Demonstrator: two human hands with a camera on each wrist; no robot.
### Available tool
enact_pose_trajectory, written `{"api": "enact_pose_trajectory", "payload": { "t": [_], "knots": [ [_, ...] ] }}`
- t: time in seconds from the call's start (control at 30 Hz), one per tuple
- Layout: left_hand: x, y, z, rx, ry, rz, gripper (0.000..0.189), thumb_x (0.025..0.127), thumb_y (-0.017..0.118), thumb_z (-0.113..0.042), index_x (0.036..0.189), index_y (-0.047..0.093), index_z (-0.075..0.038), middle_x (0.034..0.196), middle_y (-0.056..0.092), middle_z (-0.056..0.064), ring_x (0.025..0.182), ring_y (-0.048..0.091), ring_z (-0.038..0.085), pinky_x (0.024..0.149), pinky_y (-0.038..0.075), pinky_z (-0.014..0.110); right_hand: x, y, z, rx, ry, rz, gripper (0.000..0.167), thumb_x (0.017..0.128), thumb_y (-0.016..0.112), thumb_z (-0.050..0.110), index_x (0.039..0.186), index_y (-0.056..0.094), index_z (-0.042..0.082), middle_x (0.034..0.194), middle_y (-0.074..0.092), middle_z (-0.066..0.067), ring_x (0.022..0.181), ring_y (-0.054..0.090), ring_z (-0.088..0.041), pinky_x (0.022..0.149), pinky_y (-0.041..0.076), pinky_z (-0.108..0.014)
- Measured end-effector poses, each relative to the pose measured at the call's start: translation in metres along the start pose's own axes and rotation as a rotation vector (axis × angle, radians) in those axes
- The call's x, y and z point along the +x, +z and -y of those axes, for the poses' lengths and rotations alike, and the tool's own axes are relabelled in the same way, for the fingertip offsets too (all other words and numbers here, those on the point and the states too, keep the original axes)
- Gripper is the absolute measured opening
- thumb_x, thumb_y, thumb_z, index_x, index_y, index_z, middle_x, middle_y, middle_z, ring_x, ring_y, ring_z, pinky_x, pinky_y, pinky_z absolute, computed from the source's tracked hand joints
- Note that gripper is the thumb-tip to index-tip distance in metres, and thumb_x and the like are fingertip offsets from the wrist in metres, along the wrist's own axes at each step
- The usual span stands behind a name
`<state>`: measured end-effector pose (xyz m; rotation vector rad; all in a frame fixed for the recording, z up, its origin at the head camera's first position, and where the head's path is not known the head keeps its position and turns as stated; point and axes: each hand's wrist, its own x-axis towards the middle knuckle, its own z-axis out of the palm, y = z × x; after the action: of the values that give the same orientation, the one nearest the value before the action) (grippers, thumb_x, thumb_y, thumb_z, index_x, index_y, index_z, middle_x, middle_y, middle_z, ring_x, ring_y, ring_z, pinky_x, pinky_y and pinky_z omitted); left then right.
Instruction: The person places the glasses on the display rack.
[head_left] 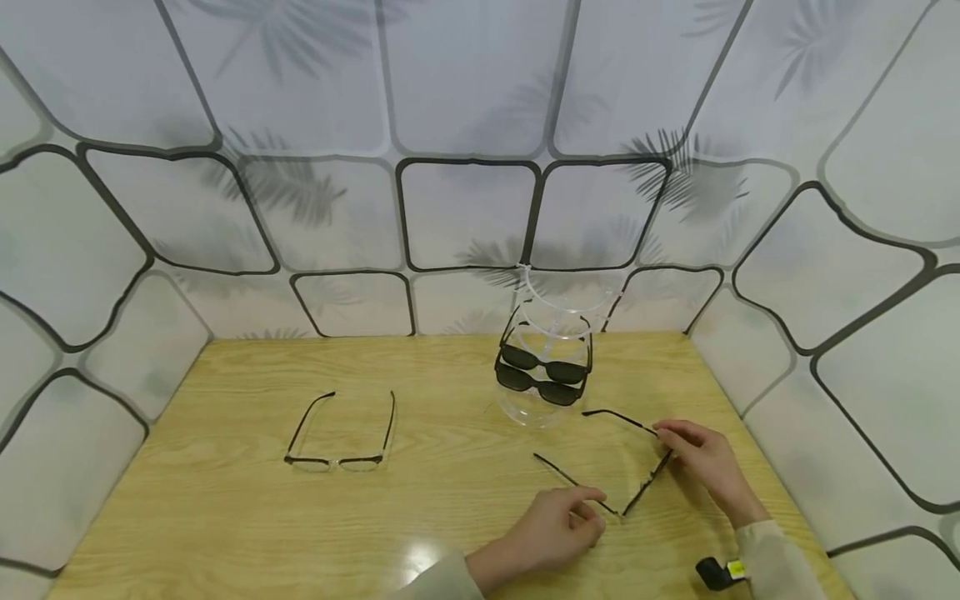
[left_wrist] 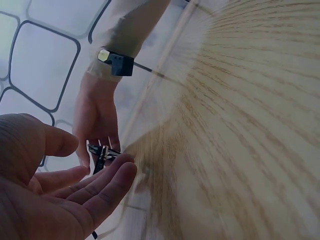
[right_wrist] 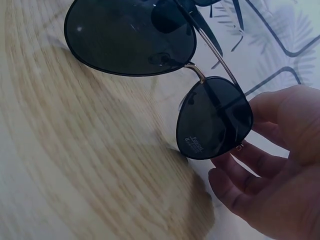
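My right hand (head_left: 705, 467) pinches one end of a pair of sunglasses (right_wrist: 215, 120) near the hinge. They have dark lenses, a thin metal bridge and unfolded temples pointing up and left in the head view. My left hand (head_left: 555, 529) is beside the other temple, its index finger near or touching it; contact is unclear. In the left wrist view, the thumb of the left hand (left_wrist: 65, 190) stands apart from its loosely bent fingers, which partly hide the sunglasses.
Behind the hands, a clear display stand (head_left: 573, 309) bears black sunglasses (head_left: 557, 393) on two levels. Half-rim eyeglasses (head_left: 306, 460) lie unfolded on the left of the wooden table (head_left: 225, 517). Patterned cloth walls (head_left: 472, 217) enclose the back and sides.
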<state>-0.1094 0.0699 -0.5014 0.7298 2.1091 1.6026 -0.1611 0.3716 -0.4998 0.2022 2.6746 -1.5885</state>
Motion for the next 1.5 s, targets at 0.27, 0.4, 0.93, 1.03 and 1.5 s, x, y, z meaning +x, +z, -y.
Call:
{"api": "enact_pose_trajectory", "payload": {
  "t": [0.27,0.4,0.93,1.03,1.5],
  "knots": [
    [0.004,0.001,0.003,0.012,-0.018,0.015,0.038,0.099,0.068,-0.014,0.135,0.069,-0.004,0.098,0.08,0.001,0.07,0.063,-0.009,0.066,0.052,0.013,-0.001,0.001,0.003,-0.011,-0.016,0.008,0.044,0.106,0.066,0.031,0.133,0.069,-0.004,0.102,0.078,-0.001,0.085,0.069,-0.006,0.072,0.06,-0.029],
    [0.006,0.0,0.004,-0.008,-0.039,0.03,0.039,0.099,0.066,-0.012,0.137,0.068,-0.003,0.098,0.081,0.002,0.07,0.065,-0.008,0.066,0.052,0.013,-0.002,0.002,0.004,-0.012,-0.022,0.011,0.043,0.106,0.066,0.029,0.132,0.069,-0.005,0.101,0.078,0.001,0.086,0.069,-0.006,0.072,0.06,-0.028],
    [0.013,0.002,0.005,-0.116,-0.039,-0.038,0.033,0.099,0.063,-0.007,0.128,0.073,0.005,0.09,0.082,0.009,0.062,0.063,-0.007,0.059,0.05,0.013,-0.006,0.0,0.005,-0.031,0.004,0.059,0.045,0.106,0.066,0.032,0.135,0.069,-0.002,0.115,0.078,-0.013,0.092,0.071,-0.006,0.077,0.06,-0.027],
    [0.011,0.003,0.005,-0.173,-0.04,-0.08,0.029,0.099,0.064,-0.004,0.124,0.075,0.007,0.09,0.082,0.011,0.063,0.067,-0.001,0.057,0.051,0.014,-0.007,-0.001,0.006,-0.033,0.008,0.069,0.046,0.106,0.066,0.034,0.136,0.068,-0.001,0.118,0.077,-0.016,0.095,0.072,-0.007,0.079,0.061,-0.027],
    [0.01,-0.007,0.001,-0.299,0.002,-0.222,0.027,0.094,0.077,-0.001,0.119,0.075,0.008,0.095,0.078,0.016,0.074,0.07,0.001,0.063,0.056,0.014,-0.022,-0.012,0.023,0.024,-0.034,0.16,0.048,0.107,0.065,0.029,0.142,0.062,-0.004,0.115,0.075,-0.006,0.094,0.073,-0.014,0.08,0.063,-0.035]
  ]
}}
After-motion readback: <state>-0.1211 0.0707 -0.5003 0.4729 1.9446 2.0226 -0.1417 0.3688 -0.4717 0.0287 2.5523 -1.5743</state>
